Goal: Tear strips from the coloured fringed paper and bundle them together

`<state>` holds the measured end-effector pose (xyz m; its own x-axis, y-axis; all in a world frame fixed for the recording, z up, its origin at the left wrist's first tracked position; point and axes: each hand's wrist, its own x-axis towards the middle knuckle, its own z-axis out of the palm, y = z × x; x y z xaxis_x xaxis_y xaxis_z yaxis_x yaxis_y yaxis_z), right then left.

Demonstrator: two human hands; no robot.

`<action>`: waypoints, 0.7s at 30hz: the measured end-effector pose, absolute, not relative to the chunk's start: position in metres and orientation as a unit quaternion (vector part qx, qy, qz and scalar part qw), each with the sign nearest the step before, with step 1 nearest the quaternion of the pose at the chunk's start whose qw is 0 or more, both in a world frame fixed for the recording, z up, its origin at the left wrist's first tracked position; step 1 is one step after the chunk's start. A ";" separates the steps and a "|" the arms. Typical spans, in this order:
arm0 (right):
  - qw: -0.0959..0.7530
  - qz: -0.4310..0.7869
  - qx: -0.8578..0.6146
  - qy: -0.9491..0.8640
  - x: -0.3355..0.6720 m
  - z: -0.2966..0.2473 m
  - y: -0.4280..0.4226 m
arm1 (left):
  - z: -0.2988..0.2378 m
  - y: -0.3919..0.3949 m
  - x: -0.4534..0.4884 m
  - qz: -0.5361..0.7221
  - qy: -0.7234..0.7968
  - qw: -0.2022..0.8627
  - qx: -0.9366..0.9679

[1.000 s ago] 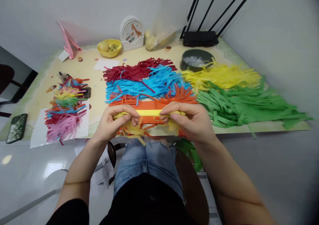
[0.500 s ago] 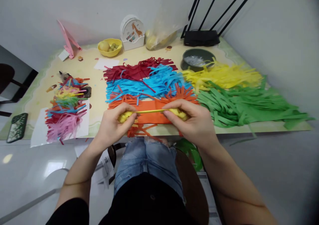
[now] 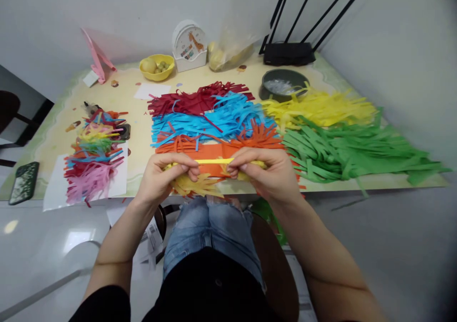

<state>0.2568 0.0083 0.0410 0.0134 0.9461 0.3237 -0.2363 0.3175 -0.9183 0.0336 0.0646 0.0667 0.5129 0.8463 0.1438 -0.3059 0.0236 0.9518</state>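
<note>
- My left hand (image 3: pixel 160 179) and right hand (image 3: pixel 271 174) hold a yellow paper strip (image 3: pixel 214 161) just above the near edge of the table (image 3: pixel 132 117).
- Both hands are closed in a pinch, thumb against fingertips. The left has one end of the strip and the right has the other, with nothing else in either hand.
- The strip's long axis runs flat from left to right, square across my body. The bare folded spine shows as a thin bright line between my two sets of knuckles.
- Neither hand is nearer: the strip bridges them, and the visible stretch sits midway between the grips.
- The strip's cut fringe (image 3: pixel 200 185) hangs below the spine toward my lap, bunching under the left fingers. How much is tucked under the right palm I cannot tell.
- Directly behind the strip, and parallel to it, an orange fringed sheet (image 3: pixel 214 150) lies on the table, with blue paper (image 3: pixel 210 120) beyond that.
- A heap of green strips (image 3: pixel 350 151) spreads out on the right, near my right hand but not touching it.
</note>
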 end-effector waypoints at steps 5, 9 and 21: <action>0.616 0.448 -0.340 -0.551 0.258 0.042 0.009 | 0.056 0.065 0.029 0.451 0.209 0.638 0.588; 0.578 0.360 -0.384 -0.623 0.261 0.056 0.007 | 0.070 0.071 0.012 0.363 0.224 0.552 0.716; 0.492 0.257 -0.391 -0.734 0.261 0.086 0.004 | 0.104 0.072 0.030 0.127 0.254 0.423 0.861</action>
<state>0.2606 0.0041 0.0861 -0.2097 0.8269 0.5217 0.3208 0.5622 -0.7622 0.0299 0.0721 0.1039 0.8383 0.5453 0.0035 0.3305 -0.5132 0.7921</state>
